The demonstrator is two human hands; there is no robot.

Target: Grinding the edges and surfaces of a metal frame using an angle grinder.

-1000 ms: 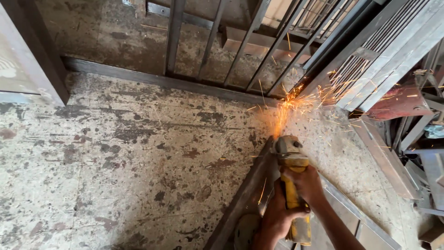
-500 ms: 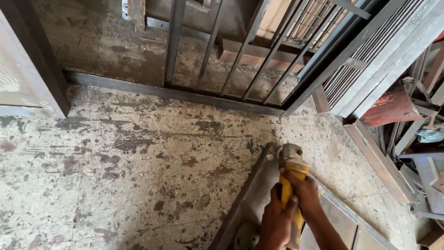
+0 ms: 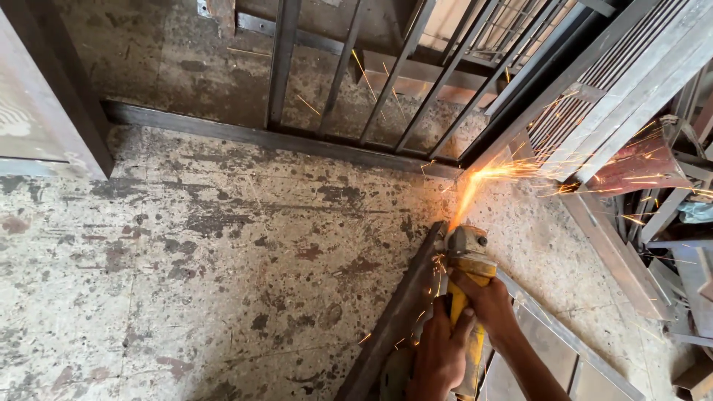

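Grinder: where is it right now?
In the head view the yellow grinder sits lower right, held by both hands, left hand behind right hand, its head on the end of the steel bar, sparks flying up-right.

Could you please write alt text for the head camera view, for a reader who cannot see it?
Two bare hands, left hand and right hand, grip a yellow-bodied angle grinder against a long dark steel bar lying on a stained concrete floor, throwing orange sparks towards a dark metal bar grille and stacked grey metal frames.
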